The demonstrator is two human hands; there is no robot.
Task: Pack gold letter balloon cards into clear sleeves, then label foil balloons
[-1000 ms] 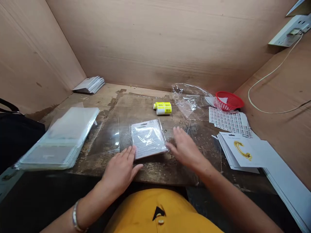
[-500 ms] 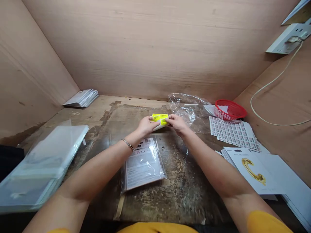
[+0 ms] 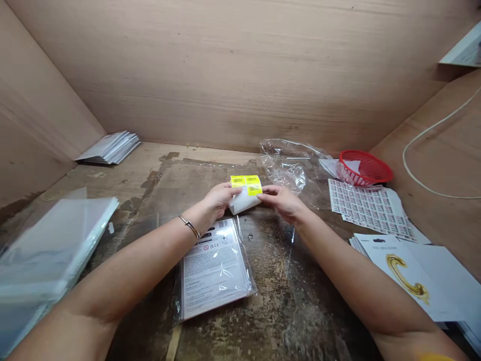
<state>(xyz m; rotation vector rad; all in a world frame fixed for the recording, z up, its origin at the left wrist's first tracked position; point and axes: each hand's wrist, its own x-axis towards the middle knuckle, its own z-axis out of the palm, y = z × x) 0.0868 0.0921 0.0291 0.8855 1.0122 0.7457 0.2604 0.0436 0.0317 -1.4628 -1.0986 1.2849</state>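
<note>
A strip of yellow barcode labels (image 3: 252, 188) on white backing is held up above the middle of the table. My left hand (image 3: 221, 198) pinches its left edge, with the thumb over the front. At its right edge the fingers of my right hand (image 3: 280, 200) are closed on the strip. Just below my hands lies a clear-bagged pack (image 3: 214, 271) with a printed white back, small symbols and a barcode at its top. The lower part of the strip shows bare white backing, curving down near the top of the pack.
Clear plastic bags (image 3: 63, 245) lie at left, a stack of white cards (image 3: 110, 148) at back left. Crumpled plastic film (image 3: 289, 168), a red basket (image 3: 366, 168), sticker sheets (image 3: 372, 208) and cards with a gold balloon picture (image 3: 413, 276) lie toward the right.
The view has shifted closer and lower. The label strip has tipped and more white backing shows beneath the yellow labels. Both hands still hold it.
</note>
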